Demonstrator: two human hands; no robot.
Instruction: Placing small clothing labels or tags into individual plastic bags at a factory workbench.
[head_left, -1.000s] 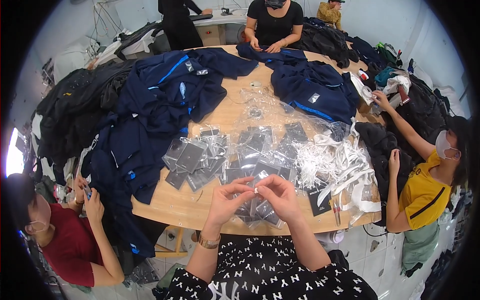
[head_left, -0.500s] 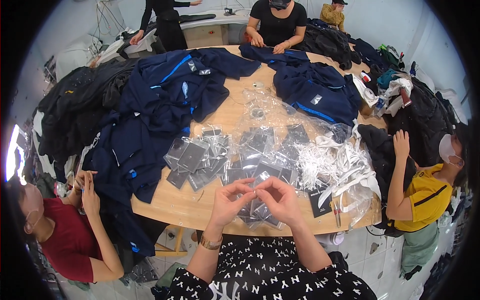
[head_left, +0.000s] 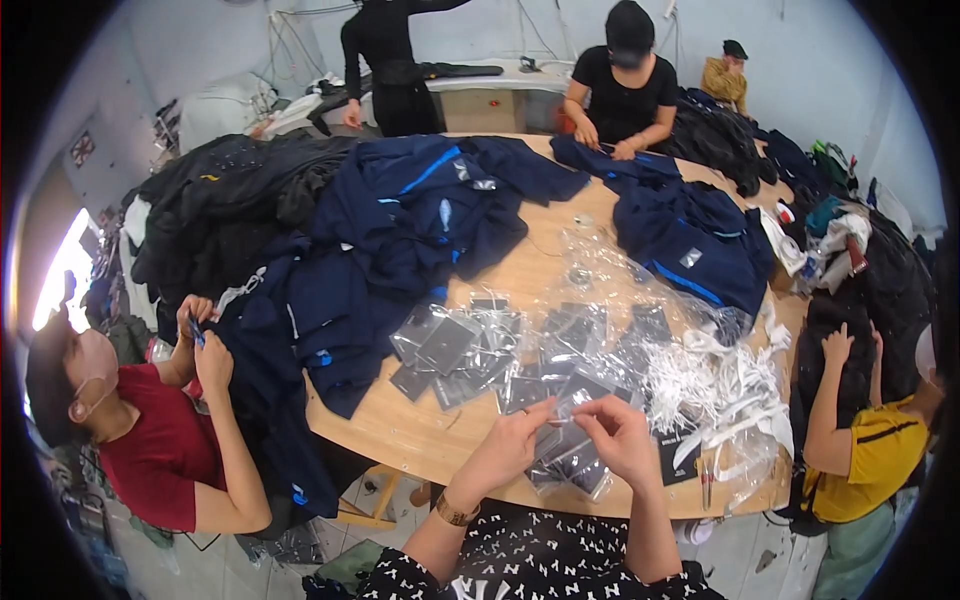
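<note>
My left hand (head_left: 512, 447) is closed in a pinch, its fingertips just above the near pile of dark tags in clear plastic sleeves (head_left: 572, 462). A little to its right, my right hand (head_left: 620, 440) pinches thumb and forefinger together. Anything between the fingertips is too small to make out. Another heap of sleeved dark tags (head_left: 447, 345) lies left of my hands. On the right sits a tangle of white strings (head_left: 683, 382), beside a black card (head_left: 680, 457) and tweezers (head_left: 707, 484).
Navy garments with blue trim (head_left: 400, 230) cover the table's left side, and another navy garment (head_left: 690, 235) lies at the far right. A clear plastic sheet (head_left: 625, 270) spreads across the middle. Co-workers handle garments at the left, right and far edges. Black garments (head_left: 235, 200) are heaped far left.
My two hands have drawn slightly apart from their fingertip-to-fingertip pinch. The whole view has shifted, so the table sits lower and further right.
</note>
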